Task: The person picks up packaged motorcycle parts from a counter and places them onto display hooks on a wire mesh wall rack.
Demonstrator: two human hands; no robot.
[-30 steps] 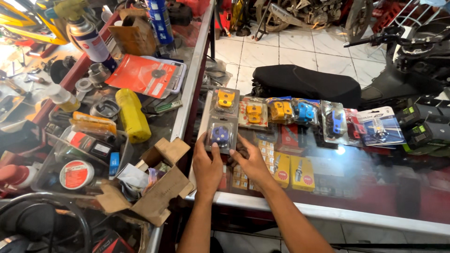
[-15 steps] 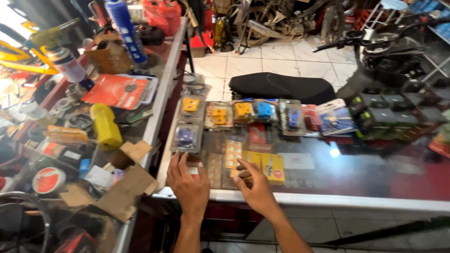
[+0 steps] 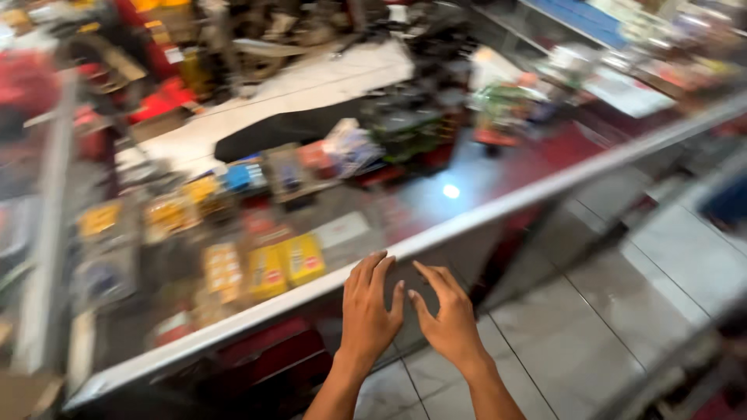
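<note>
My left hand (image 3: pixel 370 308) and my right hand (image 3: pixel 446 316) hang side by side just off the near edge of a glass counter (image 3: pixel 482 211), fingers spread, holding nothing. Both are over the tiled floor, apart from the goods. A row of small blister packs (image 3: pixel 233 180) with yellow and blue parts lies on the glass, up and left of my hands. Yellow boxes (image 3: pixel 284 264) show under the glass near my left hand. The whole view is blurred by motion.
A black motorcycle seat (image 3: pixel 288 128) lies on the white tiled floor behind the counter. Dark packaged parts (image 3: pixel 405 124) sit further right on the glass. A second counter (image 3: pixel 47 233) with blurred clutter joins on the left. Shelves (image 3: pixel 615 31) run along the top right.
My hands let go of the blister pack and pulled back off the counter. The view swung right, so the counter and its packs slid to the left.
</note>
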